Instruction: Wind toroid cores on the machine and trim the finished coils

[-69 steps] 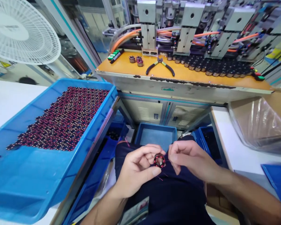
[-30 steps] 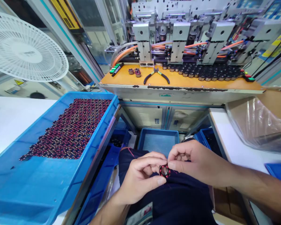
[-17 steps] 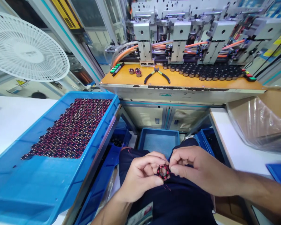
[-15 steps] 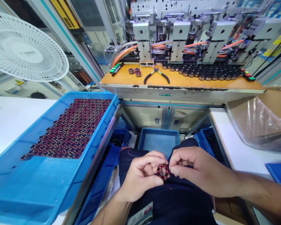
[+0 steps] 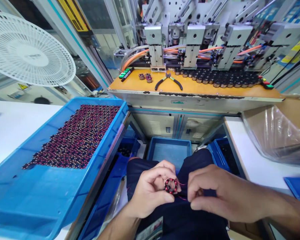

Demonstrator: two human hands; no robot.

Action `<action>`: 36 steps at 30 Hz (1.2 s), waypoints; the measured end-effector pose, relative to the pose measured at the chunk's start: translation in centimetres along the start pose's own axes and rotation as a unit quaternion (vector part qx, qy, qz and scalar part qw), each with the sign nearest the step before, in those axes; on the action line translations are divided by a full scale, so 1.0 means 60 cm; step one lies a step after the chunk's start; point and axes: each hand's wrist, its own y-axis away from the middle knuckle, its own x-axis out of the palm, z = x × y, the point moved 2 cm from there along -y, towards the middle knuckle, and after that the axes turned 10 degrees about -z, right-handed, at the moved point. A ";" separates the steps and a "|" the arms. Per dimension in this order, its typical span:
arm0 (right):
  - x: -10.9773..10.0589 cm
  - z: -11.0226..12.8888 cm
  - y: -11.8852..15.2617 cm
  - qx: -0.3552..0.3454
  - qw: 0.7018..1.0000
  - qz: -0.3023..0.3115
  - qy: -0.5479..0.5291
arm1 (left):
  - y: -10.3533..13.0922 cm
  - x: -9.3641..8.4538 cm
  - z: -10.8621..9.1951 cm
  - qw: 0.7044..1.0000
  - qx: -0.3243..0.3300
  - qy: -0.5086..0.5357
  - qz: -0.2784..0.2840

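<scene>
Wire-wound ring (image 5: 168,189), small and dark with red windings around its central opening, held above the person's lap (image 5: 197,163), low and just right of centre in the head view. The left hand (image 5: 147,190) grasps it by the rim between thumb and curled fingers, its round face turned up toward the viewer. Thin red wires (image 5: 182,184) trail from the ring's right edge toward the right hand (image 5: 222,190), which is beside the ring but apart from it, fingers bent and thumb drawn near them; whether it pinches a wire end cannot be told. A narrow gap lies between the ring and those fingertips. Both hands are in the space between two side surfaces: on the left, a long blue tray (image 5: 40,190) with raised walls, its far part packed with rows of similar rings (image 5: 75,140); on the right, a white table (image 5: 242,140), its edge well apart from the ring, with the right forearm passing near its front end. Ahead, beyond the knees, a lower blue bin (image 5: 170,151) sits in the opening. Farther off, the chipped front edge of an orange-topped bench (image 5: 130,83) spans the view, with pliers (image 5: 168,76) lying behind that edge.
</scene>
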 end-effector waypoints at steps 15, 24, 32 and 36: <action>0.010 -0.015 -0.019 -0.339 0.922 -0.106 0.156 | 0.004 0.011 0.017 0.989 -0.112 0.097 0.027; 0.028 -0.013 -0.012 -0.315 0.913 -0.234 0.110 | 0.000 0.008 0.012 0.998 -0.053 0.046 0.008; 0.063 -0.025 -0.002 -0.228 0.913 -0.328 0.081 | 0.004 0.005 0.004 0.993 0.105 -0.062 -0.007; 0.066 -0.027 -0.001 -0.246 0.903 -0.336 0.103 | 0.011 -0.004 0.005 0.996 0.004 -0.093 -0.001</action>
